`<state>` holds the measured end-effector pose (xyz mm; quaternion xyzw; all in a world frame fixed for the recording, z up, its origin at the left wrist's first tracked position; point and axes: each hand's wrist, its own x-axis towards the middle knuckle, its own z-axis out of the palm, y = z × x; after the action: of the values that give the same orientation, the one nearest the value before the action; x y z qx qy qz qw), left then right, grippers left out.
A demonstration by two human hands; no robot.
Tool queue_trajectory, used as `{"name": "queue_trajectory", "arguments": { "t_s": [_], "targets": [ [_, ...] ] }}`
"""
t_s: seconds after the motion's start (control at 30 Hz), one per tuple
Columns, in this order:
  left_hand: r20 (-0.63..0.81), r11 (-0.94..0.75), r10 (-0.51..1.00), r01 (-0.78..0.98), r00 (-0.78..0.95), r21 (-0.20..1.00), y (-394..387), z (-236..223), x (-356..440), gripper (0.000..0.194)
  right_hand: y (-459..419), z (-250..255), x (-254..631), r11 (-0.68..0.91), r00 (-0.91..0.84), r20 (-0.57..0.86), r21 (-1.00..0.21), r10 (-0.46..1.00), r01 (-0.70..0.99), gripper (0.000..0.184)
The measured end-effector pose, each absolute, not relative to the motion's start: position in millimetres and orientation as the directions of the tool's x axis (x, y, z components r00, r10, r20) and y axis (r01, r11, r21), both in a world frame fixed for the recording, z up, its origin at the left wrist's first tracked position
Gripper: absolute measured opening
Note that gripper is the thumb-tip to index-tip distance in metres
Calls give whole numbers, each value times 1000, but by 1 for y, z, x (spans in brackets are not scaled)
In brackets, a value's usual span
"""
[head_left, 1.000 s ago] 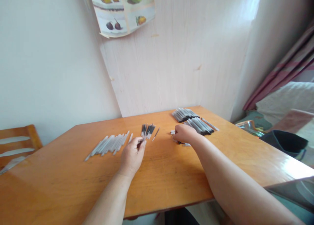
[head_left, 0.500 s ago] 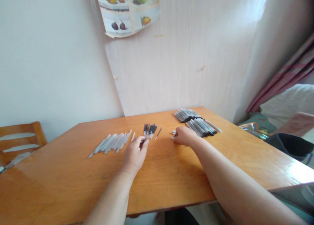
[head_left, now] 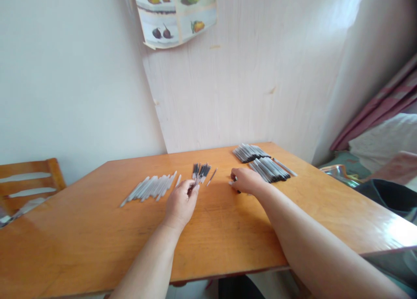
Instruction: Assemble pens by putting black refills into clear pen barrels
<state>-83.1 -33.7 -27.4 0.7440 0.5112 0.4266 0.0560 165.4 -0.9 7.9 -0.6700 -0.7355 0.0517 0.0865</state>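
Note:
My left hand (head_left: 181, 203) is closed in a pinch around a slim pen piece (head_left: 196, 185), mostly covered by the fingers. Just beyond it lies a bunch of dark-inked pen refills (head_left: 203, 172), with one single refill (head_left: 212, 176) apart on the right. Left of that hand, clear pen barrels (head_left: 151, 187) lie in a slanted row. My right hand (head_left: 246, 180) bends down to the tabletop with its fingers together over small white and black pieces (head_left: 231, 183); whatever is between the fingertips is hidden. Behind it rest two piles of black-ended pens, a near pile (head_left: 269, 169) and a far pile (head_left: 249, 152).
The wooden table (head_left: 208, 242) stands against the wall, under a fruit picture sheet (head_left: 176, 18). A wooden chair (head_left: 31, 179) is at the left. Beyond the table's right edge are a black container (head_left: 386, 197) and a pink curtain (head_left: 368, 110).
The whole view has shifted slightly. My right fingers have moved a little over the small pieces, and a black bit now shows below them. The left hand keeps its pinch.

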Motion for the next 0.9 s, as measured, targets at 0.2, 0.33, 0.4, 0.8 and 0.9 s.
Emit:
{"name": "queue_trajectory", "arguments": {
  "t_s": [0.2,0.33,0.4,0.8,0.9],
  "targets": [
    [581,-481,805,707,120,519,-33,-28,-84,22,1,5,159,129,-118,67,-192,991,973,19],
    [594,-489,797,696,112,525,-31,-30,-85,22,2,4,158,155,-133,119,-195,984,969,20],
    [601,-486,795,686,88,542,-30,-30,-86,21,3,3,157,194,-152,186,-233,971,953,21],
    [570,-465,803,416,-173,782,-24,-29,-88,20,1,-4,138,296,-216,225,-869,950,396,28],
    [510,-450,831,270,-221,851,-21,-30,-88,24,-5,-2,133,236,-223,178,-934,958,268,23]
  ]
}}
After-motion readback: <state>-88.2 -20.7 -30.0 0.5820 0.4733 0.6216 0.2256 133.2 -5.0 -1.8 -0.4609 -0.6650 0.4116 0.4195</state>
